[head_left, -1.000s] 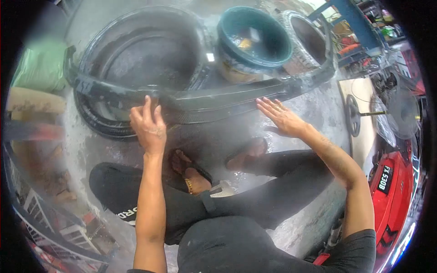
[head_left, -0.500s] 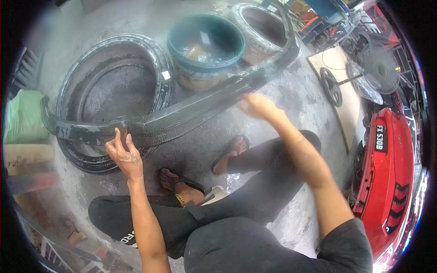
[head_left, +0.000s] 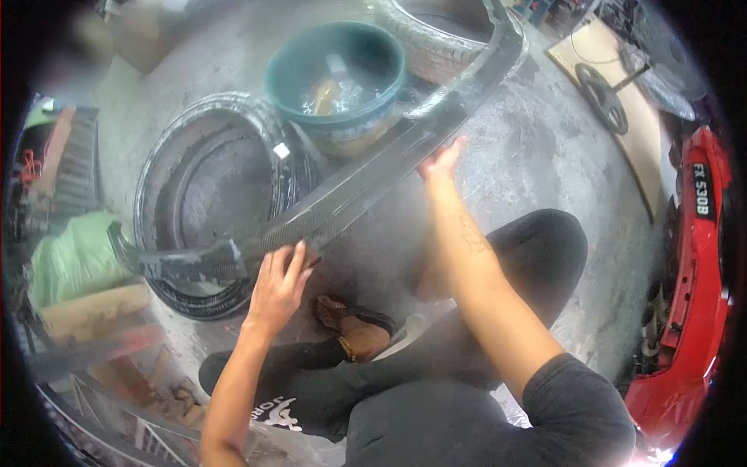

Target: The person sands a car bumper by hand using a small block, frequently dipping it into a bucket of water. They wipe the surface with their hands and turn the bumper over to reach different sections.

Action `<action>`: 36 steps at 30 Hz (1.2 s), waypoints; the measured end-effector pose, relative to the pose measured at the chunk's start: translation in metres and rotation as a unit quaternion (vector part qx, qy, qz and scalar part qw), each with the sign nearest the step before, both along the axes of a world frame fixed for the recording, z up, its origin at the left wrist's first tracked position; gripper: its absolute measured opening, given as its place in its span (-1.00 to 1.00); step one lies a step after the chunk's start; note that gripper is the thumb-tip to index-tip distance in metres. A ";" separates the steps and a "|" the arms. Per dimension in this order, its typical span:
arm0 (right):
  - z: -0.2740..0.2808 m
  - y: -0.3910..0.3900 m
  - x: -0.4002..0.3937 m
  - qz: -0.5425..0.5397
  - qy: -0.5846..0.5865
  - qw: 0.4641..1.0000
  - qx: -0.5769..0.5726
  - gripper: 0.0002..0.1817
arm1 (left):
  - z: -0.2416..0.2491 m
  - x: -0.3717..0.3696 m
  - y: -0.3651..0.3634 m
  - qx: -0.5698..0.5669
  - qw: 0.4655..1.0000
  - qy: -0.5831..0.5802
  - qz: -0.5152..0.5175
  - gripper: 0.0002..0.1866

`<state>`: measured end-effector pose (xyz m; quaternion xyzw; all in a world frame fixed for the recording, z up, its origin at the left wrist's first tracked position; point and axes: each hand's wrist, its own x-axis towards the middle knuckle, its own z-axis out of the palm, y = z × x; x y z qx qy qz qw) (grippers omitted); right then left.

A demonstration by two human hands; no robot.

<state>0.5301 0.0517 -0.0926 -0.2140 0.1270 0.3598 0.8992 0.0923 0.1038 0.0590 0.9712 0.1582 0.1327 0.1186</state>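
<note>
A long, curved carbon-fibre bumper lip (head_left: pixel 350 187), dark and wet-looking with a woven pattern, lies diagonally across the view and rests over a tyre. My left hand (head_left: pixel 278 288) is closed at its near edge, left of the middle, with fingers bent over the edge. A small dark brown piece (head_left: pixel 312 259) shows by the left fingertips; I cannot make out what it is. My right hand (head_left: pixel 442 159) grips the near edge farther up the lip, its thumb and fingers partly hidden beneath.
The tyre (head_left: pixel 148 187) lies under the lip's left part. A green basin (head_left: pixel 334 121) of water with a yellowish object stands behind it. Another tyre (head_left: pixel 443 58) supports the far end. A red bumper (head_left: pixel 696 272) stands at right, a green bag (head_left: pixel 78 261) at left.
My right hand has gone from a blurred motion above the lip's near side to gripping its edge. My left hand has shifted right along the lip. The view has turned.
</note>
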 end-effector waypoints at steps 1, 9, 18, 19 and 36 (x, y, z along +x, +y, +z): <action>0.028 0.002 -0.002 -0.006 -0.042 0.995 0.086 0.24 | 0.000 -0.003 0.003 0.003 1.000 0.013 -0.011 -0.37; 0.021 0.010 0.010 0.007 0.021 0.967 0.255 0.20 | -0.035 0.140 -0.005 0.051 0.995 -0.001 -0.090 -0.33; 0.009 -0.020 0.043 0.134 0.102 0.854 0.492 0.18 | -0.043 0.236 -0.019 0.012 0.997 -0.059 -0.052 -0.38; 0.012 -0.020 0.049 0.064 0.052 0.954 0.288 0.11 | -0.039 0.198 -0.018 0.032 0.997 -0.042 -0.048 -0.34; 0.174 0.027 -0.032 0.150 -0.553 0.797 -0.192 -0.50 | 0.004 0.096 -0.032 -0.713 0.567 -0.366 0.190 -0.47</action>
